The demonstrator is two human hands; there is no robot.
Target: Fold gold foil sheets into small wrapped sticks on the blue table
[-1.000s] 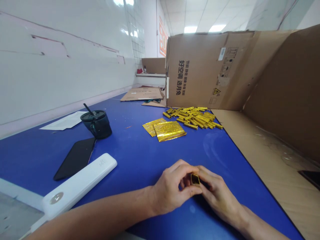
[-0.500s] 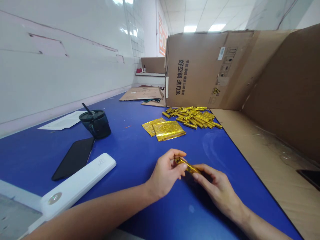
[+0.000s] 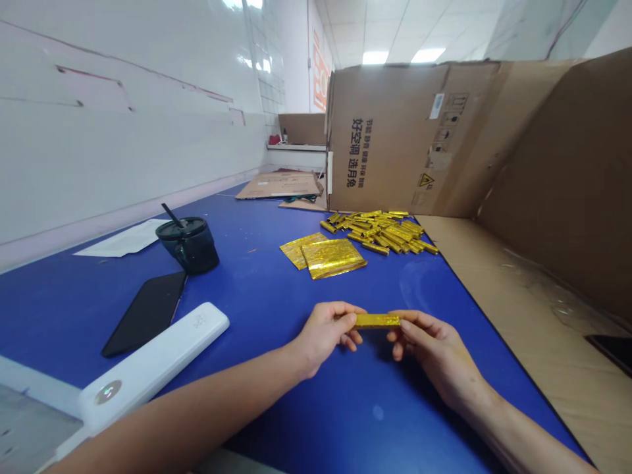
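Observation:
A narrow gold foil roll (image 3: 378, 321) is held level above the blue table, one end in each hand. My left hand (image 3: 326, 332) pinches its left end between thumb and fingers. At the right end, my right hand (image 3: 437, 349) grips it with thumb and forefinger, the other fingers curled below. Beyond the hands lie flat gold foil sheets (image 3: 334, 257), overlapping one another. Behind them to the right is a pile of several gold rolls (image 3: 385, 232).
A dark lidded cup (image 3: 190, 247) stands at left on the blue table (image 3: 247, 276). Near it are a black phone (image 3: 148, 313), a white elongated device (image 3: 158, 359) and white paper (image 3: 123, 238). Large cardboard (image 3: 395, 138) rises behind the pile, and flat cardboard (image 3: 279, 185) lies farther back.
The held roll has turned from slanting to nearly level across the view. My hands have moved slightly apart, with the left now at the roll's left end.

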